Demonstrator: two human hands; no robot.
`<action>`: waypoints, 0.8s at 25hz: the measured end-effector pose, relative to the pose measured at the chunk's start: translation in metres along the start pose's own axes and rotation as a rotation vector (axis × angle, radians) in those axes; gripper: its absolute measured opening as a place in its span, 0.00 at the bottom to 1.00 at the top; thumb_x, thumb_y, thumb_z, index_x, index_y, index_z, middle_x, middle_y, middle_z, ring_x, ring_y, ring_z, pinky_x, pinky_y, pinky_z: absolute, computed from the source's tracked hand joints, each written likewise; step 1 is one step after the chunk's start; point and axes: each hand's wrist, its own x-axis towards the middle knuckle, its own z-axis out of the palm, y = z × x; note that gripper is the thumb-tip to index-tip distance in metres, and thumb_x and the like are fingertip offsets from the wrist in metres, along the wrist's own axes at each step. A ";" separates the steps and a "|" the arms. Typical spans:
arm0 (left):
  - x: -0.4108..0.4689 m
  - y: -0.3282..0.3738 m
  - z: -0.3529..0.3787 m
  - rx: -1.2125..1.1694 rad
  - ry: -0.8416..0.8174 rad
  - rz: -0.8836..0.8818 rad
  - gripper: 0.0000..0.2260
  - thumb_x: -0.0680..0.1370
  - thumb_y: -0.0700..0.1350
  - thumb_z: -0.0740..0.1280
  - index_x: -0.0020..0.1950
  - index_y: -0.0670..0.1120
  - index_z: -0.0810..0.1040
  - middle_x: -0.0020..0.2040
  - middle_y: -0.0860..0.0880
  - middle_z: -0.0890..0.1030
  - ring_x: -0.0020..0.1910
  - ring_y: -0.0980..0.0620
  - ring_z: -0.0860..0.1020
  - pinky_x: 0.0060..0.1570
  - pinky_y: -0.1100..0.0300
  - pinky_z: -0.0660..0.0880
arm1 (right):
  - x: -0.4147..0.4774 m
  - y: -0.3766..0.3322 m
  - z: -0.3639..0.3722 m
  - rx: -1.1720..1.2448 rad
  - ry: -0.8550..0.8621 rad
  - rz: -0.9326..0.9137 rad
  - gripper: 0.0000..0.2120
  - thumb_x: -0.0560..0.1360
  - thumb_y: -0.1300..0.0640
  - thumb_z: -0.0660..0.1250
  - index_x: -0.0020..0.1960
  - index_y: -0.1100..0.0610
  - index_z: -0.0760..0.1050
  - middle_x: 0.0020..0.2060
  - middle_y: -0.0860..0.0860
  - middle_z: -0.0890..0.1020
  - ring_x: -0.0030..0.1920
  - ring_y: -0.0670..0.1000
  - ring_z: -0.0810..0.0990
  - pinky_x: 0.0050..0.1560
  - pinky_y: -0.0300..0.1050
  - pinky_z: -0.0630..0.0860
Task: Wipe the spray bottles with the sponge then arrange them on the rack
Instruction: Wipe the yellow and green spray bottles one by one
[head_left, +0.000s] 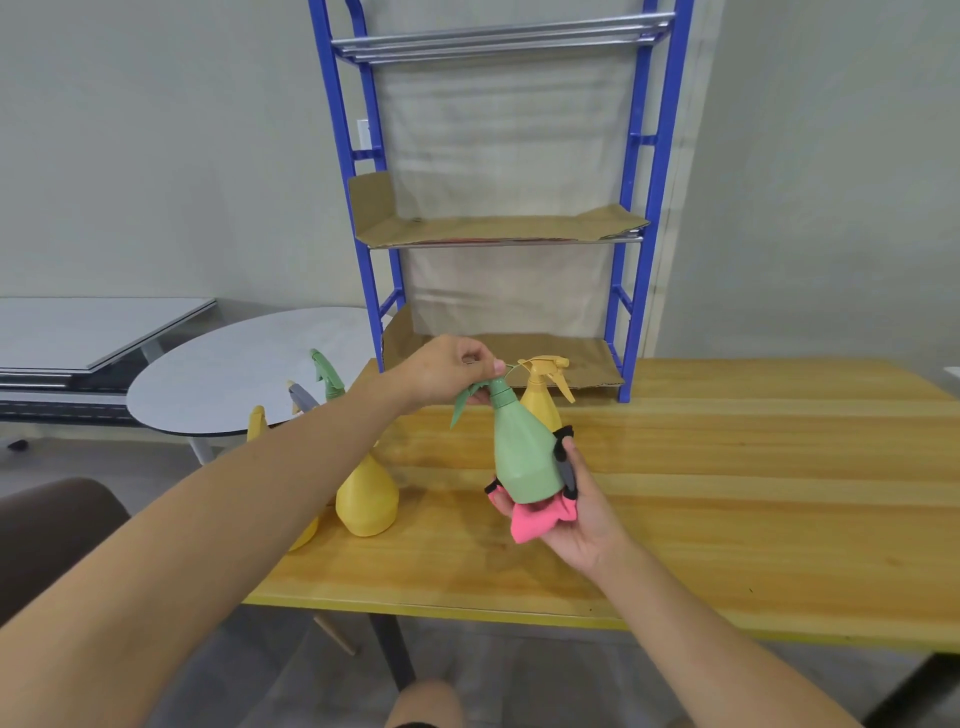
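My left hand (447, 371) grips the trigger head of a green spray bottle (522, 452) held above the wooden table (727, 493). My right hand (576, 512) cups the bottle's base from below and the right side, pressing a pink sponge cloth with black and grey parts (535, 522) against it. A yellow spray bottle (543, 395) stands just behind the green one. The blue metal rack (631, 218) stands at the table's far edge, its shelves lined with cardboard (498, 228) and holding no bottles.
At the table's left end stand a yellow bottle (366, 499), another yellow one (257, 423) partly hidden by my left arm, a green-headed bottle (327, 376) and a grey-headed one (301, 397). A round grey table (234, 379) and a brown chair (47, 530) sit to the left.
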 end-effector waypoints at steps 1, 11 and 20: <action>-0.001 0.002 0.001 0.079 0.015 0.031 0.12 0.80 0.52 0.69 0.55 0.44 0.82 0.51 0.49 0.86 0.47 0.53 0.86 0.51 0.56 0.83 | 0.002 0.000 0.000 0.006 0.000 -0.007 0.29 0.76 0.49 0.72 0.72 0.59 0.68 0.71 0.67 0.70 0.72 0.67 0.69 0.64 0.65 0.75; -0.015 -0.015 0.077 0.092 0.464 -0.026 0.20 0.79 0.60 0.67 0.51 0.42 0.75 0.45 0.48 0.80 0.47 0.48 0.79 0.46 0.54 0.78 | 0.013 -0.006 0.009 -0.424 0.180 -0.475 0.28 0.69 0.49 0.78 0.64 0.54 0.72 0.53 0.60 0.80 0.38 0.55 0.76 0.22 0.39 0.70; -0.006 -0.026 0.094 -0.768 0.386 -0.344 0.11 0.80 0.50 0.70 0.57 0.45 0.80 0.55 0.45 0.84 0.55 0.45 0.82 0.53 0.43 0.82 | 0.011 0.007 -0.006 -1.359 0.253 -0.726 0.41 0.69 0.45 0.78 0.76 0.41 0.61 0.66 0.43 0.69 0.65 0.38 0.70 0.59 0.33 0.71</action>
